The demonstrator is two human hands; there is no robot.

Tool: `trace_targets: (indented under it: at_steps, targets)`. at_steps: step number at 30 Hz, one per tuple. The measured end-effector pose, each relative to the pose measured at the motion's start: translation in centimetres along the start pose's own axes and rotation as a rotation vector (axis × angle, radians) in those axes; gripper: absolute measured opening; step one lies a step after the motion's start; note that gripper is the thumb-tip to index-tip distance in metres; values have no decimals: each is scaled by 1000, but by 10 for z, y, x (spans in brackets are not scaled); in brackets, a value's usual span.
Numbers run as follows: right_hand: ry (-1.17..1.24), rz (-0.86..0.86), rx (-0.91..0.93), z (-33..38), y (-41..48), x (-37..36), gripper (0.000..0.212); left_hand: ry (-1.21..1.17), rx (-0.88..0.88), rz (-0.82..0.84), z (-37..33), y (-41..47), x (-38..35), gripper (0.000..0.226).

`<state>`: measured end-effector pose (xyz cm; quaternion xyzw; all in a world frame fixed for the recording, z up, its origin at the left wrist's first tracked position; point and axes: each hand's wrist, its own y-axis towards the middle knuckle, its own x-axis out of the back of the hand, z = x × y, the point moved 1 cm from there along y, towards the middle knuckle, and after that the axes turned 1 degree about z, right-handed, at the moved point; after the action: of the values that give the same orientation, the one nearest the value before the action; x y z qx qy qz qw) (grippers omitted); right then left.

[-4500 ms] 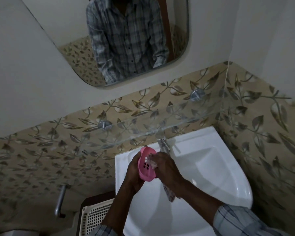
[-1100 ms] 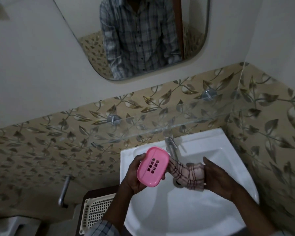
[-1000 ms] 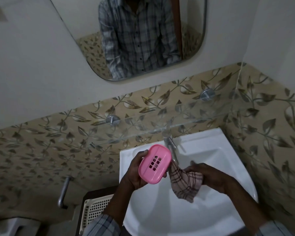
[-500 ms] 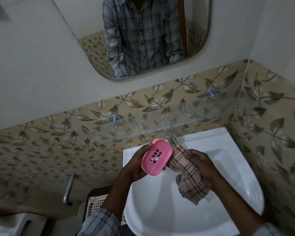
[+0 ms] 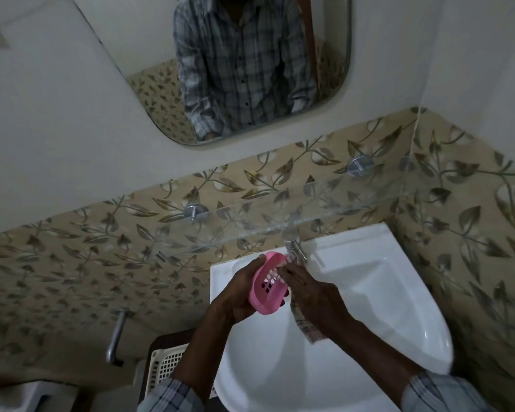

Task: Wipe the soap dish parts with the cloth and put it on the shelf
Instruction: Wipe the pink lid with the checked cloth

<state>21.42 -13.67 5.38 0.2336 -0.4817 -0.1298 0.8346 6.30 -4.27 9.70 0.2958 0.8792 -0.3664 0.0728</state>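
Since the previous frame your right hand (image 5: 312, 289) has moved in against the pink soap dish part (image 5: 268, 285), pressing the checked cloth (image 5: 305, 325) into its hollow; before, the cloth hung beside it. Your left hand (image 5: 241, 292) has its grip clamped on the dish part from the left, tilted on edge, slotted base showing. Right grip is closed on the cloth, whose tail hangs below. Both sit over the white sink (image 5: 399, 292), below the glass shelf (image 5: 324, 215), which carries nothing.
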Motion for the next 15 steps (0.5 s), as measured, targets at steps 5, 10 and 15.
trace_targets:
  at_steps: [5, 10, 15]
  targets:
    - [134, 47, 146, 0, -6, 0, 46, -5, 31, -7, 1, -2, 0, 51]
    - [231, -14, 34, 12, 3, 3, 48, -5, 46, -41, -8, 1, -5, 54]
    - [223, 40, 78, 15, 4, 12, 43, -15, 37, -84, -3, 5, -7, 55]
